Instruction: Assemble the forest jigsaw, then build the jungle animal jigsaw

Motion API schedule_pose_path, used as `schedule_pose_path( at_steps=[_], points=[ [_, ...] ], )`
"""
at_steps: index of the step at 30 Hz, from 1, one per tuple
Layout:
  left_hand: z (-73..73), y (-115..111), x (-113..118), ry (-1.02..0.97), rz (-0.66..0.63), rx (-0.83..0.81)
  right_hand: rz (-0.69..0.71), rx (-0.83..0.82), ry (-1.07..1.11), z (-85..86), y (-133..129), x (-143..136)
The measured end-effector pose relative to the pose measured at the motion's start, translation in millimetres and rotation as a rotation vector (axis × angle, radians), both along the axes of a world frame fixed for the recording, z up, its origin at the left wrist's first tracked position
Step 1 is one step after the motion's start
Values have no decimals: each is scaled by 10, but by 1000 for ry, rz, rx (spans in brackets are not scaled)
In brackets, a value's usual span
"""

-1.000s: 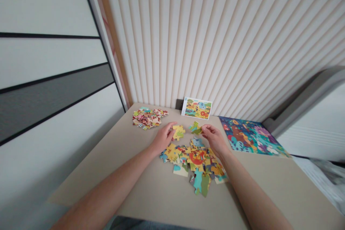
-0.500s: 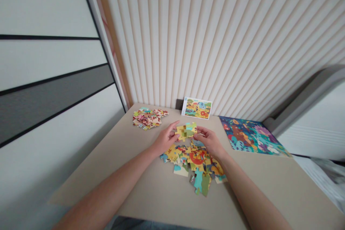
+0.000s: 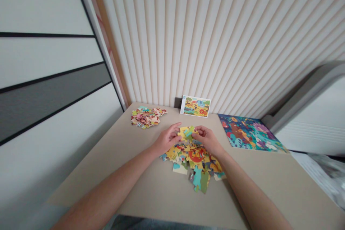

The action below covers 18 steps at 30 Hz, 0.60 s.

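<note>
My left hand (image 3: 167,138) pinches the left edge of a yellow puzzle piece (image 3: 182,132), just above the far side of a heap of loose pieces. From the right, my right hand (image 3: 208,139) grips a green and light-blue puzzle piece (image 3: 189,133) between thumb and fingers. The green piece is tilted and overlaps the yellow one; whether they interlock I cannot tell. Below both hands lies the heap of puzzle pieces (image 3: 196,156), mostly yellow, orange and green. A turquoise and green piece (image 3: 201,179) sits at its near edge.
Behind my hands a picture card (image 3: 195,106) leans against the pleated curtain (image 3: 172,36). A second heap of pinkish pieces (image 3: 147,117) lies at the back left of the table (image 3: 129,161). At the right is a dark-blue assembled puzzle (image 3: 250,133).
The green piece in my right hand has turned and come slightly left and down over the yellow piece. My left hand still holds the yellow piece. The view has shifted slightly.
</note>
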State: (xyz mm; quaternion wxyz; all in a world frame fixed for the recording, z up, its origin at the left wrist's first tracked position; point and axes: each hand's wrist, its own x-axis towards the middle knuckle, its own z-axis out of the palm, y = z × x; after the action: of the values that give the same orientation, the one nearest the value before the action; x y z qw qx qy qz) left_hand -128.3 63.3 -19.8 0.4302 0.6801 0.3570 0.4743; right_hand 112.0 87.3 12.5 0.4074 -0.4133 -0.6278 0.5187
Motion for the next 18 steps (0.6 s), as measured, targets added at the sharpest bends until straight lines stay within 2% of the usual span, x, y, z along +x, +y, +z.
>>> schedule_pose_path(
  at_steps=[4,7,10,15,18],
  points=[
    [75,-7,-44,177,97,204,-210,94,-12,20,205,274],
    [154,-49,-67,352,67,368,-350,117,-123,-36,386,580],
    [223,-94,-53,559,23,483,-422,146,-293,-106,480,831],
    [287,-61,-123,779,98,495,-473,241,-735,-151,466,985],
    [307,6,-267,848,80,457,-456,236,-853,-166,445,995]
  ],
)
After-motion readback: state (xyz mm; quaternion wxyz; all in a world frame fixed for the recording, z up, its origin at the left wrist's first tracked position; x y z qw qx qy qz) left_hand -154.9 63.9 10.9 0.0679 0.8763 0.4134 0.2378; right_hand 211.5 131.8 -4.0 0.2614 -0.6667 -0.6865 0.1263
